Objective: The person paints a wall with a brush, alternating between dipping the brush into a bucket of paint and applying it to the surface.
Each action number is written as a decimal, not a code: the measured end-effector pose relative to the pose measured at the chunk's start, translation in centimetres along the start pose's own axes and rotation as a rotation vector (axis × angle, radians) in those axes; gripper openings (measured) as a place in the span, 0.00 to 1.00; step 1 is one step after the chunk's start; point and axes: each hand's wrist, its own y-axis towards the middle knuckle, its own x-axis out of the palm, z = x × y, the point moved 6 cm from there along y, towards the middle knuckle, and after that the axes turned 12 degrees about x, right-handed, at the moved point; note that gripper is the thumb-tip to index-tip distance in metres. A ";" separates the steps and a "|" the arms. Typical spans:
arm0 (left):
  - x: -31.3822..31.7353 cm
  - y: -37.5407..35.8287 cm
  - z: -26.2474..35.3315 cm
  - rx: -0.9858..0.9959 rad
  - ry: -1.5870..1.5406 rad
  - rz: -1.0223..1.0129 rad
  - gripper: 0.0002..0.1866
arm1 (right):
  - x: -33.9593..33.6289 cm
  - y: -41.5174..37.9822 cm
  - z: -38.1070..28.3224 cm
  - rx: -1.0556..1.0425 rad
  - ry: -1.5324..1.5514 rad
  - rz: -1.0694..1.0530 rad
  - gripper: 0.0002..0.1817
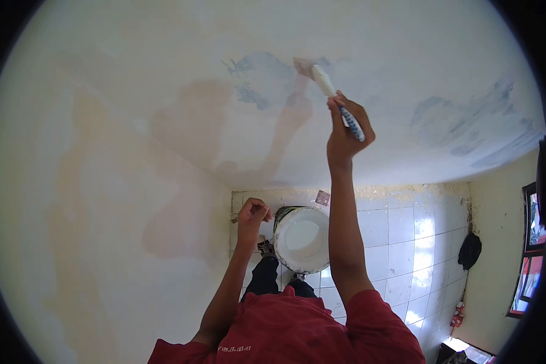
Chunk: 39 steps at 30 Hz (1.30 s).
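Observation:
My right hand [349,130] is raised to the wall [394,54], closed around a paintbrush [323,80]. The brush has a blue-and-white patterned handle, a whitish middle and light brown bristles that reach the wall beside a grey-blue patch [258,67]. Low on the left, my left hand [255,212] hangs with its fingers curled in, and no object shows in it. Just right of that hand, a round white bucket [283,233] stands on the floor with pale liquid inside. Paint smears mark its rim.
White floor tiles [373,227] carry pale splatter along the wall's foot. A small brown square piece [323,198] lies behind the bucket. Farther right are a dark bundle [469,251], a red item [458,315] and a dark-framed window [531,249]. Another wall [164,267] rises close on my left.

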 end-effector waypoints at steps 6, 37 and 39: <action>-0.6 3.4 -0.5 -0.020 -0.013 -0.054 0.04 | -2.2 0.5 -0.3 -0.040 -0.059 0.150 0.11; -0.4 4.9 -0.5 -0.076 0.006 -0.094 0.04 | -2.9 0.8 -0.4 -0.115 -0.215 0.265 0.10; -0.4 5.2 -0.5 -0.065 0.006 -0.094 0.04 | -3.0 0.0 -1.8 -0.206 -0.282 0.270 0.10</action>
